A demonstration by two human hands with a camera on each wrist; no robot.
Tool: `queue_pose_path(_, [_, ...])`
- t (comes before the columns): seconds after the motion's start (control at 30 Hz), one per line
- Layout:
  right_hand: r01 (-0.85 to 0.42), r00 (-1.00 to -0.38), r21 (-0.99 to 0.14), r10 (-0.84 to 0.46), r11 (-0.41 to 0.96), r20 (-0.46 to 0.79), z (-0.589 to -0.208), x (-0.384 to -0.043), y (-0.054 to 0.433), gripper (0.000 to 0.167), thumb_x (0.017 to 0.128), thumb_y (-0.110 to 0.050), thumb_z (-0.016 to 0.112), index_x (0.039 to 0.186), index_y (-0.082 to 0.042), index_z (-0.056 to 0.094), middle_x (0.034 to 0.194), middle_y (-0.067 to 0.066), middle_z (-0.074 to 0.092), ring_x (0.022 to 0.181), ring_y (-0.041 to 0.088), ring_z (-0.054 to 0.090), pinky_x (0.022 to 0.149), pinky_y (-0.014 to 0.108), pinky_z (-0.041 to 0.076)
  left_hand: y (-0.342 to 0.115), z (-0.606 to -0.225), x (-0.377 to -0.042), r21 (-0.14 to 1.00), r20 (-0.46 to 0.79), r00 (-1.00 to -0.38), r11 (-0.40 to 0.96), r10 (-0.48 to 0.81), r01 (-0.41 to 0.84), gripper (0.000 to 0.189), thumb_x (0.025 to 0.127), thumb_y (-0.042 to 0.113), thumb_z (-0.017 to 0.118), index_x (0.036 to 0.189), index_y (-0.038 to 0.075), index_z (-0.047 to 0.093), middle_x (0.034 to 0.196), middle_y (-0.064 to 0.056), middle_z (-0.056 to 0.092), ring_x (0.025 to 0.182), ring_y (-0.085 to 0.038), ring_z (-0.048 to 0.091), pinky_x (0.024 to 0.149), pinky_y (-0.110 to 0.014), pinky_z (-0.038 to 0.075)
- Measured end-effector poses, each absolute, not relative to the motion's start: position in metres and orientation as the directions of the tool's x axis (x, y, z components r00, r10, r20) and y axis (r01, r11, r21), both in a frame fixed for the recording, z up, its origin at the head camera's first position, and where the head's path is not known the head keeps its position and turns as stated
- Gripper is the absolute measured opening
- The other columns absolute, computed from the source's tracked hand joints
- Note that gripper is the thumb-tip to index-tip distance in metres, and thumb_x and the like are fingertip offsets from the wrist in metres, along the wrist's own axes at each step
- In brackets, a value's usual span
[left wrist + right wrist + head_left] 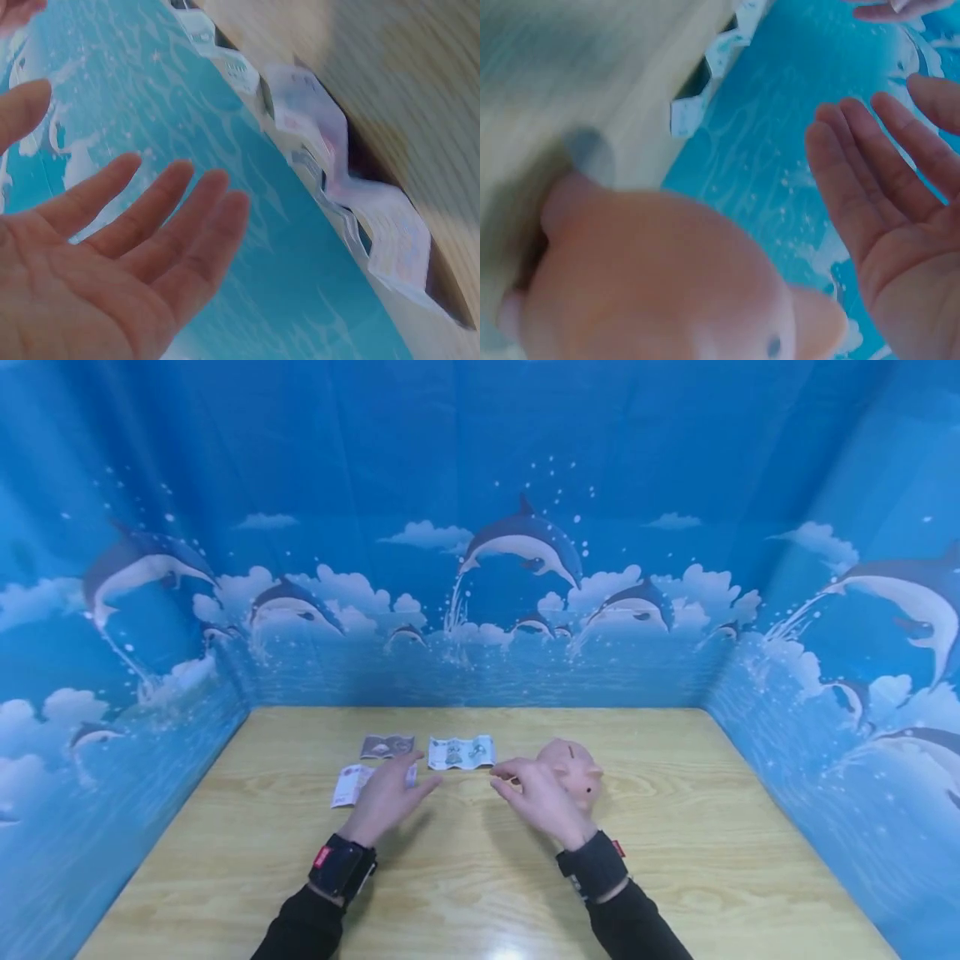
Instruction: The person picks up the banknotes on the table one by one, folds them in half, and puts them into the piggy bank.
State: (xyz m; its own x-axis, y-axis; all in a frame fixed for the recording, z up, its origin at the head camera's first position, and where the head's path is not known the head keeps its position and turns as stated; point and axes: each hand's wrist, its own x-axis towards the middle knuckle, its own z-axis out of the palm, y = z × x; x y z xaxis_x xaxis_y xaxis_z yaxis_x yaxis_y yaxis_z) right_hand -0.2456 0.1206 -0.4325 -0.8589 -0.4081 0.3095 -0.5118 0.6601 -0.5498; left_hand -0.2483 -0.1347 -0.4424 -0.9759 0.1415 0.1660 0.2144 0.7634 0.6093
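Observation:
My left hand [388, 795] hovers above a pinkish banknote [349, 785], fingers spread and holding nothing. The left wrist view shows its palm with the creased pinkish banknote [390, 225] off to the side. Behind it lies a darker brownish banknote [386, 746], and right of that a greenish banknote [461, 752]. My right hand [542, 797] is in the air just left of a pink piggy bank [576, 768] with a slot on top, partly covering it. In the right wrist view its fingers are fairly straight, apart from the piggy bank [667, 270].
A light wooden table [465, 893] carries everything. Blue cloth walls [360, 677] printed with dolphins and clouds close in the back and both sides. A black band with a device [343, 867] is on the left wrist; another black band [592, 864] is on the right.

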Motion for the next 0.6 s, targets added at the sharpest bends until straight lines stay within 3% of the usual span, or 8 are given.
queue_pose_path(0.2, [-0.527,-0.844,-0.515,-0.490,0.677,0.219,-0.444,-0.250,0.108,0.024,0.098,-0.024,0.060,0.113,-0.008,0.071,0.106,0.003,0.073,0.095,0.016,0.068,0.082,0.030,0.057,-0.151,-0.444,-0.251,0.591,0.148,-0.981,0.783,0.130,0.192,0.062,0.092,0.039,0.066,0.136,-0.001,0.053,0.135,-0.025,0.056,0.122,-0.041,0.056,0.105,-0.056,0.044])
queue_pose_path(0.33, [-0.522,-0.841,-0.494,-0.518,0.695,0.159,-0.450,-0.252,0.102,0.026,0.098,-0.026,0.059,0.113,-0.009,0.072,0.102,0.001,0.074,0.091,0.012,0.068,0.081,0.028,0.057,-0.162,-0.447,-0.254,0.535,0.192,-0.975,0.821,0.114,0.201,0.051,0.089,0.032,0.070,0.124,-0.005,0.061,0.112,-0.024,0.068,0.096,-0.037,0.067,0.088,-0.052,0.054])
queue_pose_path(0.43, [-0.506,-0.844,-0.498,-0.523,0.704,0.117,-0.454,-0.254,0.098,0.027,0.097,-0.027,0.060,0.114,-0.010,0.072,0.103,0.002,0.074,0.092,0.012,0.068,0.081,0.028,0.057,-0.168,-0.450,-0.258,0.483,0.223,-0.972,0.859,0.068,0.171,0.037,0.086,0.027,0.074,0.107,-0.003,0.067,0.090,-0.016,0.070,0.077,-0.029,0.065,0.067,-0.045,0.055])
queue_pose_path(0.53, [-0.485,-0.850,-0.511,-0.520,0.710,0.084,-0.458,-0.257,0.094,0.027,0.097,-0.027,0.060,0.115,-0.009,0.071,0.105,0.003,0.074,0.094,0.014,0.068,0.083,0.029,0.057,-0.173,-0.454,-0.260,0.434,0.200,-0.980,0.895,0.022,0.109,0.031,0.086,0.026,0.074,0.095,-0.002,0.066,0.082,-0.014,0.064,0.073,-0.028,0.059,0.057,-0.040,0.050])
queue_pose_path(0.6, [-0.481,-0.848,-0.518,-0.525,0.707,0.071,-0.459,-0.259,0.089,0.028,0.097,-0.026,0.060,0.115,-0.008,0.071,0.105,0.005,0.074,0.095,0.015,0.068,0.083,0.030,0.057,-0.176,-0.456,-0.260,0.404,0.158,-0.987,0.912,0.002,0.067,0.034,0.087,0.029,0.072,0.095,-0.004,0.066,0.084,-0.017,0.062,0.075,-0.030,0.058,0.058,-0.041,0.050])
